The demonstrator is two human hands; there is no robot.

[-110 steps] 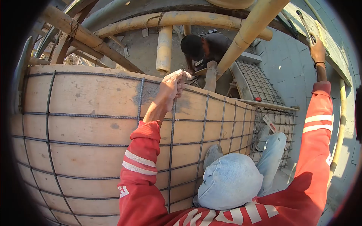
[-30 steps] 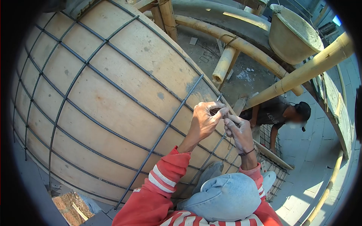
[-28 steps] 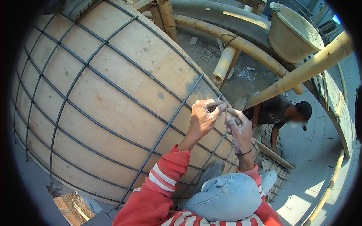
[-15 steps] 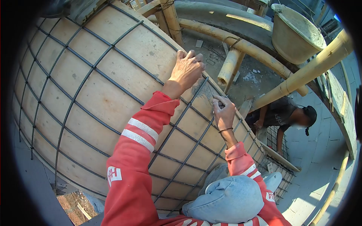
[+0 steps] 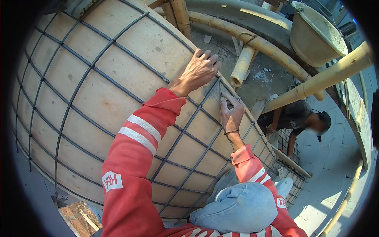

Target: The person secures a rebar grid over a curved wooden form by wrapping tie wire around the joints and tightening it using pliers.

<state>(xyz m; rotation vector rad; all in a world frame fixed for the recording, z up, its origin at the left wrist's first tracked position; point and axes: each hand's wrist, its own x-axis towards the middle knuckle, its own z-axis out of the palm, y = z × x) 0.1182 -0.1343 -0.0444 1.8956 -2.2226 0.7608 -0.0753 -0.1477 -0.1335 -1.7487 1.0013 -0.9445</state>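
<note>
My left hand (image 5: 200, 72) rests at the upper edge of the pale board (image 5: 130, 75), its fingers curled over that edge; whatever they grip is hidden. Lower and to the right, my right hand (image 5: 231, 112) has its thumb and fingers pinched together near the board's edge. What lies between those fingers is too small to make out. Dark ribbed bars (image 5: 197, 111) cross in a grid over the board and run beneath both arms. A grey smudge marks the board between my two hands.
Bamboo poles (image 5: 319, 81) cross at the upper right, near a large tub (image 5: 316, 35) coated with dried residue. Below the poles, another person (image 5: 296, 116) in a dark shirt and cap bends beside a bar grid. My bent knee (image 5: 237, 207) is at the bottom.
The view has shifted slightly. My left hand has moved a little to the right along the board's edge, and my right hand has shifted slightly left.
</note>
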